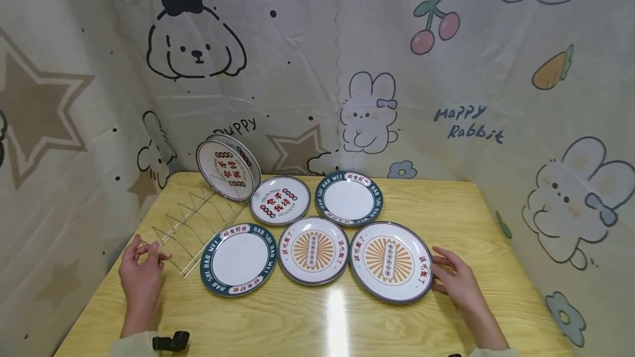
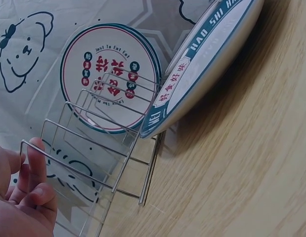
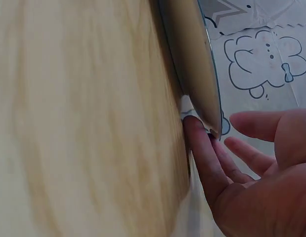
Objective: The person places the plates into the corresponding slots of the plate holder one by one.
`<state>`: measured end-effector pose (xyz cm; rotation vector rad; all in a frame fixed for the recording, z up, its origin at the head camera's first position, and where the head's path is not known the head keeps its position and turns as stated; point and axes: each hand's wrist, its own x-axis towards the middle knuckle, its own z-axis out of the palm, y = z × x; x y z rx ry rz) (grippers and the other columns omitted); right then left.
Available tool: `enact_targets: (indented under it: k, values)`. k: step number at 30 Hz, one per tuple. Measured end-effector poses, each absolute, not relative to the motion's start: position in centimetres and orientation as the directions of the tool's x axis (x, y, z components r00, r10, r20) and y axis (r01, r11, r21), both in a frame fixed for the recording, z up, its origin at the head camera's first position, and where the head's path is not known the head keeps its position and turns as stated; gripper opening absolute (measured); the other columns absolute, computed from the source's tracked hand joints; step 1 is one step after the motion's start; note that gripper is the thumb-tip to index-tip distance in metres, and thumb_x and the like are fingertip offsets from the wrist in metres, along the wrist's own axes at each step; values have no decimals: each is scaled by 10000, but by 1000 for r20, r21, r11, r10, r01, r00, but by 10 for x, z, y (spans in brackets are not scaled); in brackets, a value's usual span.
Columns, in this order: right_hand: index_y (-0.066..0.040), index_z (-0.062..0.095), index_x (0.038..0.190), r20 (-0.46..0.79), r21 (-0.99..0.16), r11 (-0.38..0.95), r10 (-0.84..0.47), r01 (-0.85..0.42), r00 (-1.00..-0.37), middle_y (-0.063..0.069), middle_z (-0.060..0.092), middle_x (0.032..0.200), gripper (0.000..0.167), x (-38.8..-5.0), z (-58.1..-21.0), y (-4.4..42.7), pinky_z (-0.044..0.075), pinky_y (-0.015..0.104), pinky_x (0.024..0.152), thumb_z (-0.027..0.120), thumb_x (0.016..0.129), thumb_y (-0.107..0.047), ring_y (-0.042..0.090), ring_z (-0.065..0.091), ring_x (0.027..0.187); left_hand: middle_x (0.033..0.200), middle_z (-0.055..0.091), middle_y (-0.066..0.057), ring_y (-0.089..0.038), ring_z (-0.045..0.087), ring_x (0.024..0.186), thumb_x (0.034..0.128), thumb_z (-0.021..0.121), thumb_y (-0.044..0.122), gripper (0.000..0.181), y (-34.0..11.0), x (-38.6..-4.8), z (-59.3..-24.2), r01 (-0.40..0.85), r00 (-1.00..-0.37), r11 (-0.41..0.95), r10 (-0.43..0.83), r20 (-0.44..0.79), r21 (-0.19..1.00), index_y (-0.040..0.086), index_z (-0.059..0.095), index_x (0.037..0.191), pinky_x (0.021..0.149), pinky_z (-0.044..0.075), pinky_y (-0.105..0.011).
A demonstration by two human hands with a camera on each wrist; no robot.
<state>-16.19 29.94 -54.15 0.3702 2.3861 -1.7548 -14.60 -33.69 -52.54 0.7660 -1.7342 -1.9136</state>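
At the left, a wire plate rack (image 1: 187, 234) stands on the table, with two white plates (image 1: 225, 169) with red characters upright in its far end. My left hand (image 1: 143, 269) pinches the rack's near end wire between thumb and finger, as the left wrist view shows. By the right hand (image 1: 458, 280) lies a white plate with an orange sunburst (image 1: 389, 261). In the right wrist view, fingertips (image 3: 195, 127) reach under that plate's rim (image 3: 217, 126), while the thumb stands slightly apart from the rim.
A smaller sunburst plate (image 1: 313, 250) and a green-rimmed plate (image 1: 238, 259) lie in the front row. Behind them lie a red-character plate (image 1: 280, 200) and another green-rimmed plate (image 1: 349, 198). Printed curtains (image 1: 307, 43) border the wooden table (image 1: 278, 324).
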Motion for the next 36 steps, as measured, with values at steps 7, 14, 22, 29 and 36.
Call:
enact_targets:
  k: [7,14,22,29,36]
  values:
    - [-6,307,1601,-299,-919,249,69,307,-952,336,458,1465,596,-161,-543,297,626,330,767,547,1055,-22,121,671,966,1069,496,54,44,662,676,1061,583,262,647,-336,-146,-527,-47,-748,-86,-657,-92,995,170,301,1636,665,502,-95]
    - [-22,336,1596,-301,-913,257,96,316,-949,310,504,1423,595,-163,-544,296,626,325,739,557,1043,-4,116,672,932,1076,499,58,40,660,679,1059,590,265,652,-335,-147,-527,-34,-749,-90,-657,-85,995,165,303,1636,697,515,-88]
    - [-19,331,1595,-308,-909,262,97,323,-946,297,506,1407,615,-162,-543,295,623,326,720,566,1028,23,126,669,907,1063,499,55,40,657,680,1064,578,253,642,-335,-146,-527,-29,-748,-90,-659,-81,996,154,301,1635,685,516,-96]
    - [-21,274,1617,-287,-923,246,74,296,-955,285,478,1368,662,-161,-537,298,632,343,741,564,1026,47,115,677,909,1064,505,60,40,658,679,1060,584,260,644,-334,-145,-527,-26,-746,-87,-661,-77,996,153,308,1632,688,520,-94]
    - [33,340,1579,-294,-926,220,96,308,-951,170,511,1265,583,-158,-530,299,622,295,698,561,1040,0,83,660,823,1064,500,58,37,656,669,1066,574,227,640,-335,-146,-527,-16,-750,-96,-658,-75,995,141,296,1635,679,523,-98]
